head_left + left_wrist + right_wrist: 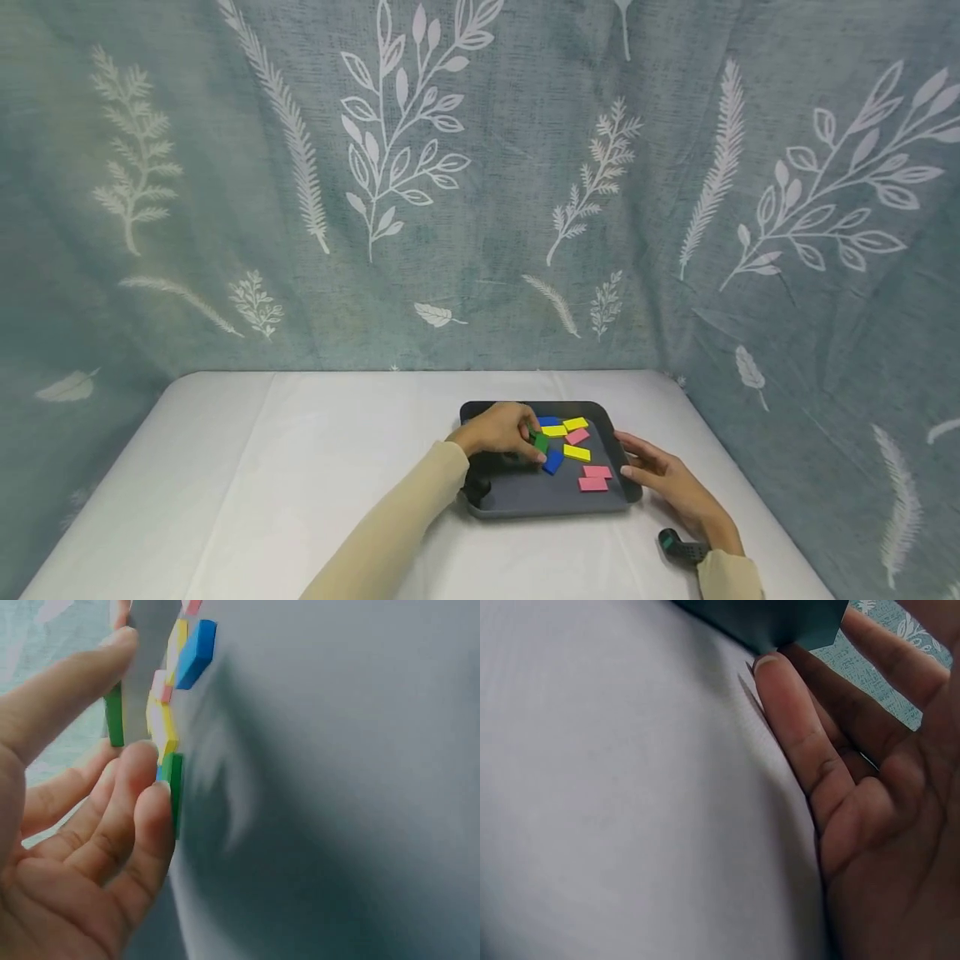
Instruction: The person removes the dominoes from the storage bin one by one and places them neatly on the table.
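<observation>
My left hand (pixel 501 432) reaches over the dark grey tray (pixel 525 502) and pinches a green block (pixel 114 718) between thumb and fingers. Beneath those fingers, in the left wrist view, another green block (pixel 177 787) lies on the tray floor. A blue block (pixel 552 462) sits just right of the fingertips, and a second blue block (pixel 548 421) is partly hidden behind the hand. On the tray's right side my right hand (pixel 671 483) grips the rim, thumb over the edge. The right wrist view shows its fingers against the tray's outer wall (pixel 799 626).
Three yellow blocks, one of them a yellow block (pixel 577 452) near the middle, lie in the tray. A pink block (pixel 577 436) lies among them; two more pink blocks (pixel 592 484) sit at the right. White cloth (pixel 300 483) covers the table; a patterned curtain (pixel 480 308) hangs behind.
</observation>
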A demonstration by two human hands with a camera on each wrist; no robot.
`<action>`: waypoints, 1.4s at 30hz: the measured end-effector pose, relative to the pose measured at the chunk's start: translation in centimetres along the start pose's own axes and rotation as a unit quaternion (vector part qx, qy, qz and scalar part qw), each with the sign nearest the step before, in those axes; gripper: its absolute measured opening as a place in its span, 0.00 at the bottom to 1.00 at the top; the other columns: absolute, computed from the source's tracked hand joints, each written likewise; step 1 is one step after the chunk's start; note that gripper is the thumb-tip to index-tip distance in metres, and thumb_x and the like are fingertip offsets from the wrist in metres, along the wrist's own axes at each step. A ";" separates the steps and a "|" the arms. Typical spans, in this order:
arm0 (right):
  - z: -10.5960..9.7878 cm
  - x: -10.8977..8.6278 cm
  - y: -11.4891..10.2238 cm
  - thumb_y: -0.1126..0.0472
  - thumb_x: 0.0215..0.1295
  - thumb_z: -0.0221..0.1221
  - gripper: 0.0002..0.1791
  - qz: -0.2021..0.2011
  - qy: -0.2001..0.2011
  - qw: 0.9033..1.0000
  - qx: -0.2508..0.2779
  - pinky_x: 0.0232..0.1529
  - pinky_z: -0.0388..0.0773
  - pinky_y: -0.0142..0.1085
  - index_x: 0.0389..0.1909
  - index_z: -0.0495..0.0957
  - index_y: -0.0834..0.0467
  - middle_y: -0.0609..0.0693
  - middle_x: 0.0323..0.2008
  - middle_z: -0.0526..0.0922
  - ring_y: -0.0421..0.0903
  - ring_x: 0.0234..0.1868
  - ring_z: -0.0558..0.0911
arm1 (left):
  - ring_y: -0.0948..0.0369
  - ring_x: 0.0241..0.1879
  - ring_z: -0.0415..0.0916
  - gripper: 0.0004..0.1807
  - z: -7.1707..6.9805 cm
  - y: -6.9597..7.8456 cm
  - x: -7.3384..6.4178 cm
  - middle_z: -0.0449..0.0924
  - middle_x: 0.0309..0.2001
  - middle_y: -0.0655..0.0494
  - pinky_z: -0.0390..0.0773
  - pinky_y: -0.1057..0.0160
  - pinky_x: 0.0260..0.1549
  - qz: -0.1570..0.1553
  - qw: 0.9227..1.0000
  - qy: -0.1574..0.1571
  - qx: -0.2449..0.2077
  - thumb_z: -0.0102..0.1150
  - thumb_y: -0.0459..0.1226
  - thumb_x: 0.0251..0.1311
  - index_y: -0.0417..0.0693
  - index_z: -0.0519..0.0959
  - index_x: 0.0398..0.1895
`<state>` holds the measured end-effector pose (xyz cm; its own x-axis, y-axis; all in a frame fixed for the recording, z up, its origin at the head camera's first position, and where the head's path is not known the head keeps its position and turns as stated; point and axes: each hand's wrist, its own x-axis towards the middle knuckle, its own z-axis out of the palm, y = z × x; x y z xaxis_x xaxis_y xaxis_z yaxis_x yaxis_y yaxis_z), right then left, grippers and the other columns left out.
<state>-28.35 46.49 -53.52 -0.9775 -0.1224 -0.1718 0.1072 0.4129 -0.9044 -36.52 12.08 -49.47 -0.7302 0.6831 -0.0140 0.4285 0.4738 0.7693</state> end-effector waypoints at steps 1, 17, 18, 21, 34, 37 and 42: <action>0.0 0.0 -0.1 0.48 0.67 0.68 0.41 0.000 -0.002 1.000 -0.002 0.71 0.52 0.66 0.78 0.63 0.45 0.57 0.78 0.59 0.63 0.76 0.61 | 0.64 0.34 0.76 0.23 -0.3 0.1 -0.2 0.80 0.36 0.58 0.78 0.65 0.37 0.001 1.000 0.003 -0.003 0.80 0.47 0.54 0.49 0.82 0.49; -0.4 -0.4 0.1 0.47 0.67 0.68 0.45 0.014 -0.026 1.000 0.001 0.72 0.49 0.67 0.80 0.58 0.46 0.57 0.80 0.54 0.64 0.79 0.54 | 0.64 0.37 0.77 0.24 -5.3 -0.1 -5.1 0.80 0.41 0.56 0.78 0.64 0.40 0.052 0.997 0.057 0.009 0.78 0.50 0.55 0.50 0.82 0.49; -0.4 -0.4 0.1 0.47 0.67 0.68 0.45 0.015 -0.025 1.000 -0.002 0.71 0.49 0.68 0.81 0.58 0.46 0.58 0.80 0.54 0.65 0.78 0.54 | 0.63 0.37 0.78 0.24 -5.7 -0.3 -5.6 0.80 0.41 0.57 0.79 0.64 0.40 0.051 0.997 0.060 0.009 0.78 0.50 0.55 0.50 0.82 0.50; -0.4 -0.3 0.1 0.47 0.67 0.68 0.45 0.016 -0.028 0.999 -0.005 0.71 0.50 0.68 0.81 0.58 0.46 0.58 0.80 0.53 0.65 0.78 0.56 | 0.63 0.37 0.78 0.25 -6.8 -1.1 -7.0 0.80 0.42 0.54 0.79 0.62 0.40 0.046 0.996 0.072 0.016 0.78 0.51 0.55 0.51 0.81 0.51; -0.6 -0.4 -0.2 0.51 0.70 0.67 0.42 -0.004 -0.043 0.999 -0.016 0.69 0.58 0.66 0.80 0.59 0.46 0.58 0.80 0.55 0.63 0.74 0.63 | 0.60 0.37 0.78 0.25 -10.8 -4.0 -12.7 0.80 0.42 0.53 0.79 0.57 0.40 0.009 0.989 0.146 0.024 0.80 0.51 0.52 0.53 0.82 0.50; -0.6 -0.3 -0.1 0.51 0.69 0.67 0.42 -0.003 -0.042 0.999 -0.015 0.69 0.57 0.66 0.80 0.59 0.47 0.57 0.80 0.55 0.62 0.74 0.63 | 0.59 0.36 0.78 0.26 -11.3 -4.4 -13.9 0.80 0.43 0.51 0.78 0.56 0.39 -0.001 0.987 0.157 0.020 0.80 0.51 0.52 0.52 0.82 0.51; -0.5 -0.1 0.2 0.52 0.70 0.66 0.41 -0.004 -0.047 0.999 -0.005 0.70 0.58 0.63 0.80 0.59 0.46 0.55 0.80 0.55 0.60 0.74 0.64 | 0.59 0.35 0.77 0.27 -11.8 -5.6 -15.9 0.79 0.43 0.49 0.78 0.56 0.38 -0.008 0.985 0.174 0.021 0.80 0.50 0.52 0.51 0.81 0.51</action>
<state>-28.31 47.01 -53.48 -0.9570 -0.2090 -0.2013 0.0981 0.4197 -0.9023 -33.60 -8.02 -46.01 -0.8722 0.4469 0.1990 0.4314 0.5107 0.7437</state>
